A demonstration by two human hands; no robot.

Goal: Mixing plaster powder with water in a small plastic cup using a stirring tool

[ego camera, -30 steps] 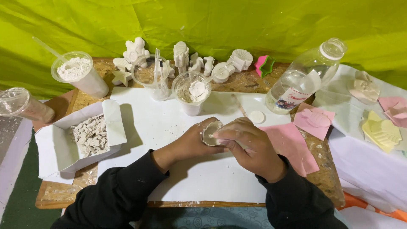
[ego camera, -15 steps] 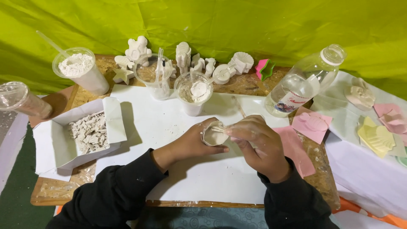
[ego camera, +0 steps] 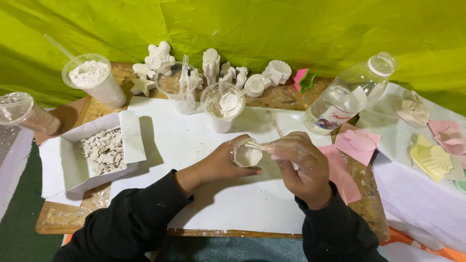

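Observation:
My left hand point(ego camera: 219, 164) grips a small round mould point(ego camera: 247, 155) filled with white plaster, just above the white sheet point(ego camera: 194, 145) on the table. My right hand point(ego camera: 301, 162) pinches a thin wooden stick point(ego camera: 255, 145) whose tip rests on the mould's upper rim. Both hands are dusted white. A plastic cup of wet white plaster point(ego camera: 223, 106) with a spoon in it stands just behind the hands.
A cup of white powder point(ego camera: 92, 80) stands far left, an open box of plaster scraps point(ego camera: 102, 150) left of it. White cast figures point(ego camera: 211, 63) line the back. A clear bottle point(ego camera: 347, 94) lies right, near pink moulds point(ego camera: 357, 143) and yellow moulds point(ego camera: 429, 157).
The stick in my right hand has come onto the mould's rim and the plaster face now shows. The head view has tilted slightly.

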